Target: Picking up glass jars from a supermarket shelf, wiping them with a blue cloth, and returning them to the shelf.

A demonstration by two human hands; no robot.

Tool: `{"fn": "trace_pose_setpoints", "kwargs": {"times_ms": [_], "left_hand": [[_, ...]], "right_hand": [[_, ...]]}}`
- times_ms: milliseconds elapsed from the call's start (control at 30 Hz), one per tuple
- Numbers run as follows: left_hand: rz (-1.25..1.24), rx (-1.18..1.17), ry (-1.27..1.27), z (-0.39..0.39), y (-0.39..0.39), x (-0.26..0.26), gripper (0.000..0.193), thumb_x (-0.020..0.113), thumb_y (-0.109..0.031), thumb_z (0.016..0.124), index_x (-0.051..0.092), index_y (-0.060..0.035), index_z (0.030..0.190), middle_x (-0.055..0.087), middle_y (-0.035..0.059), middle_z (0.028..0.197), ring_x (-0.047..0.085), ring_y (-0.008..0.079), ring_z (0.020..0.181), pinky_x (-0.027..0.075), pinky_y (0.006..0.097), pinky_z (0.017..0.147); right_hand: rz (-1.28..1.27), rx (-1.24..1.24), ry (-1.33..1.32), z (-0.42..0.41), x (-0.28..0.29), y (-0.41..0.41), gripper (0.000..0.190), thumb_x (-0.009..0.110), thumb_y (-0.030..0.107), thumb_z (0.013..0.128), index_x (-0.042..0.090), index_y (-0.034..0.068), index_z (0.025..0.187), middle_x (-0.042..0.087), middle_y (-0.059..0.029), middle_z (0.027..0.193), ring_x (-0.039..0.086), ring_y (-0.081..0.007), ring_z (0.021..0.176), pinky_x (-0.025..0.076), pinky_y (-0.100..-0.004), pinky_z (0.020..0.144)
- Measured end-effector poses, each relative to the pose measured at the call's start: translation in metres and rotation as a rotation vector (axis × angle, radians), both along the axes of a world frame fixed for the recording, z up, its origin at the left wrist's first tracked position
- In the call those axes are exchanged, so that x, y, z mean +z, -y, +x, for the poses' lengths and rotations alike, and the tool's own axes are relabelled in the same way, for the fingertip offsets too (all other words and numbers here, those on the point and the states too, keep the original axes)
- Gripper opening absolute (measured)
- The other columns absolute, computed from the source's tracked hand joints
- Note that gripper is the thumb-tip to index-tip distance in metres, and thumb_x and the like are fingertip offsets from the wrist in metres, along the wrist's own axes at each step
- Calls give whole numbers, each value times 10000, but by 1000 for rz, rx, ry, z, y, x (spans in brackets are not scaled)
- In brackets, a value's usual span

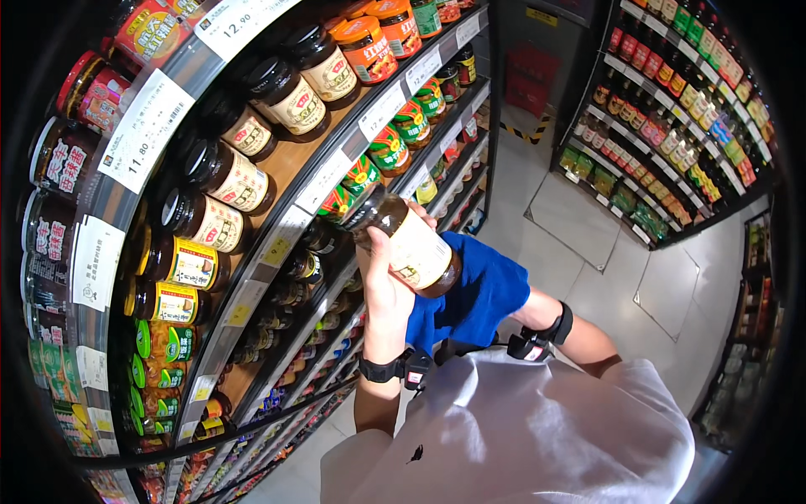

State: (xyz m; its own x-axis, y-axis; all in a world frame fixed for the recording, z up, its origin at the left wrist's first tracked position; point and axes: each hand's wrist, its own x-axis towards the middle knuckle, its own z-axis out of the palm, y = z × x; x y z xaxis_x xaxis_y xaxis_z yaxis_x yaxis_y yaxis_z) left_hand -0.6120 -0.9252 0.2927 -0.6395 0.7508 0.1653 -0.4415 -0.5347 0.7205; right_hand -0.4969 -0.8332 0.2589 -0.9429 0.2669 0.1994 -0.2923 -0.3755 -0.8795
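My left hand (387, 290) grips a dark glass jar (409, 239) with a cream label, its thumb along the near side and fingertips showing past the far side. The jar is tilted, with its dark lid toward the shelf and its base toward the lower right. A blue cloth (485, 286) bunches around my right hand, which it hides; the forearm enters the cloth from the right. Cloth and jar base overlap in view, close to my chest. Similar dark-lidded jars (236, 179) with cream labels stand on the shelf (315, 151) to the left.
Shelves of jars and price tags (145, 132) curve along my left side. Orange-lidded jars (368, 47) stand farther along, green-labelled jars (390, 148) one shelf lower. Across the tiled floor (567, 214) is a rack of bottles (667, 107). A black rail (252, 431) crosses the lower left.
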Motion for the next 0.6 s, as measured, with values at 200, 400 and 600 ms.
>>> {"fn": "trace_pose_setpoints", "kwargs": {"times_ms": [200,400,600], "left_hand": [[-142,72,-48,4,5,4,478,578,-297,939,425,3,1279,601,190,1133,629,297,1016,489,424,917],[-289,13,-311,0,20,8,570,645,4,842,364,17,1338,556,157,1220,584,230,1103,478,365,941],[-701,-53,-858,-5,50,11,628,802,-128,729,429,-2,1218,599,156,1094,629,221,997,498,345,857]], "right_hand": [[-260,100,118,-5,-1,-1,345,640,191,896,564,-10,1166,652,-73,1030,641,-140,864,545,-295,749],[-306,105,122,-15,-31,-2,292,682,167,869,610,0,1097,687,-100,927,681,-174,769,575,-285,642],[943,16,146,7,-29,-31,394,836,214,549,640,111,876,659,-14,754,637,-113,680,484,-274,602]]}}
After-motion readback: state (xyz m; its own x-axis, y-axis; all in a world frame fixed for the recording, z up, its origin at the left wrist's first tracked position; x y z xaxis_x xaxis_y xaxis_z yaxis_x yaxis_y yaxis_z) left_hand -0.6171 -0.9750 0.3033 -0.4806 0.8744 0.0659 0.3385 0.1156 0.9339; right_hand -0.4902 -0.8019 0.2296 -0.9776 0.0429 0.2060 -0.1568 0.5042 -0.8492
